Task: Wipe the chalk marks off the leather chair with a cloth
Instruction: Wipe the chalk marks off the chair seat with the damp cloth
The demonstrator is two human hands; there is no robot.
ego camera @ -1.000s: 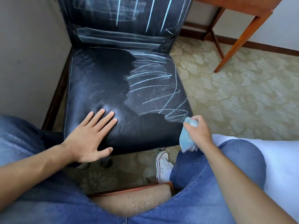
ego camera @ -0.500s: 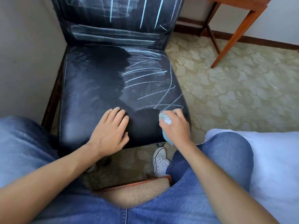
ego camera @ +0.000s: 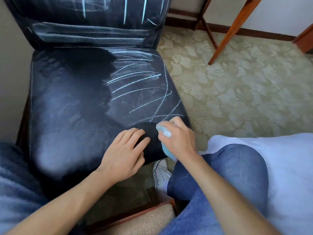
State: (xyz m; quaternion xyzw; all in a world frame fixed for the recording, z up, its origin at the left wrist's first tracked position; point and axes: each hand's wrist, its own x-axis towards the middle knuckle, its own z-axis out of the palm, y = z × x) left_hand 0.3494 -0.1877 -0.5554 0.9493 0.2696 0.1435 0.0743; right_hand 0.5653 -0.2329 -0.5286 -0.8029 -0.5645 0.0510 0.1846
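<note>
1. The seat of the leather chair [ego camera: 67,107] was about half done: its left and middle part showed dark, with only a faint haze, and no chalk lines.
2. On the seat's right part the chalk marks [ego camera: 140,83] still ran in loose loops and strokes, down to the front right corner.
3. The backrest [ego camera: 94,19] looked untouched (vertical strokes above, broad smeared bands below), so by my judgement well over half the wiping was left.
4. The right hand [ego camera: 177,138] gripped the bunched light blue cloth [ego camera: 165,133] at the front right corner of the seat, on the lowest strokes; motion blur hid the exact contact.
5. The left hand [ego camera: 125,155] lay on the seat's front edge just beside it, fingers loosely bent, holding nothing.
6. No container was in view.
</note>
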